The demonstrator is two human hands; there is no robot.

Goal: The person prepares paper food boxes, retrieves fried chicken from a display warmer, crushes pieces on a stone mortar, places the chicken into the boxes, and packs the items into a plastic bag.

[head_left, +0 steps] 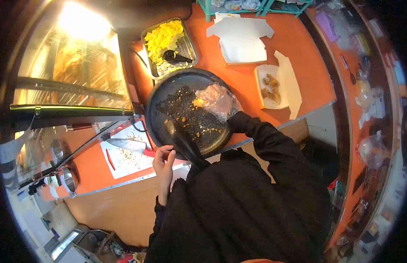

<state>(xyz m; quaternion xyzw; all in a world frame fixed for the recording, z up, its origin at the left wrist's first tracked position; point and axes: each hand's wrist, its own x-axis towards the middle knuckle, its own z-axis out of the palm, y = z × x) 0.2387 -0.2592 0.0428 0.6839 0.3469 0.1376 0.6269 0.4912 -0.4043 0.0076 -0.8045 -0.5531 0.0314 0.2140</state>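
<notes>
My right hand (217,101), in a clear plastic glove, is over the right half of a round black pan (156,118), its fingers closed on a small yellowish-brown piece of food (198,102). Dark crumbs and small bits (183,114) are scattered in the pan. A black-handled utensil (186,144) lies across the pan's near left edge. My bare left hand (164,162) is beside the pan's near left rim, with its fingers bent and close together; whether they hold anything is hidden.
An open box (269,85) with brown food pieces stands right of the pan, another open box (243,46) behind it. A metal tray (192,46) holds yellow food. A knife (126,143) lies on a white board (120,164) at left, below a lit glass case (76,70).
</notes>
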